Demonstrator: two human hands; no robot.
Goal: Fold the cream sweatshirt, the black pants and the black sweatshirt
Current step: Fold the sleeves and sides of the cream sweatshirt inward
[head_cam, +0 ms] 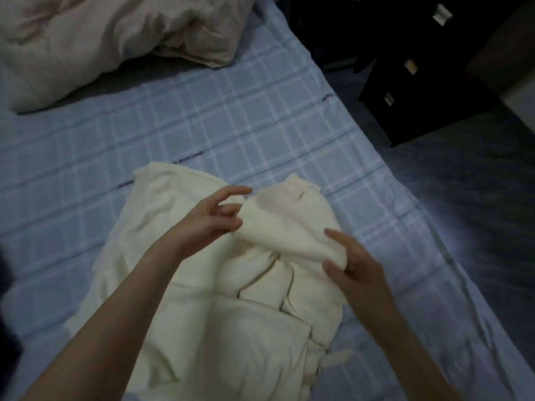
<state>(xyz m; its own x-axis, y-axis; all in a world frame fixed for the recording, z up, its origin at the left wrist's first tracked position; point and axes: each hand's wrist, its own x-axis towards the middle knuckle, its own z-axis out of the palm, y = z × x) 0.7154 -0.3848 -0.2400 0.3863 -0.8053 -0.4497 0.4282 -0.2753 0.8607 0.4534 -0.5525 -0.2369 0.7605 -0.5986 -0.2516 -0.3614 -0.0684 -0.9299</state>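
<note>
The cream sweatshirt (220, 308) lies rumpled on the bed in the lower middle of the head view. One part of it is lifted off the heap between my hands. My left hand (214, 217) pinches that lifted cloth at its left end, index finger stretched out above it. My right hand (351, 264) grips the cloth's right end between thumb and fingers. At the far left edge a dark shape (7, 322) shows, too little to identify. The black pants and black sweatshirt are otherwise out of sight.
The bed carries a pale blue checked sheet (237, 123). A crumpled beige duvet (95, 39) fills the top left. Right of the bed lies dark floor, with a black drawer unit (405, 82) at the top right.
</note>
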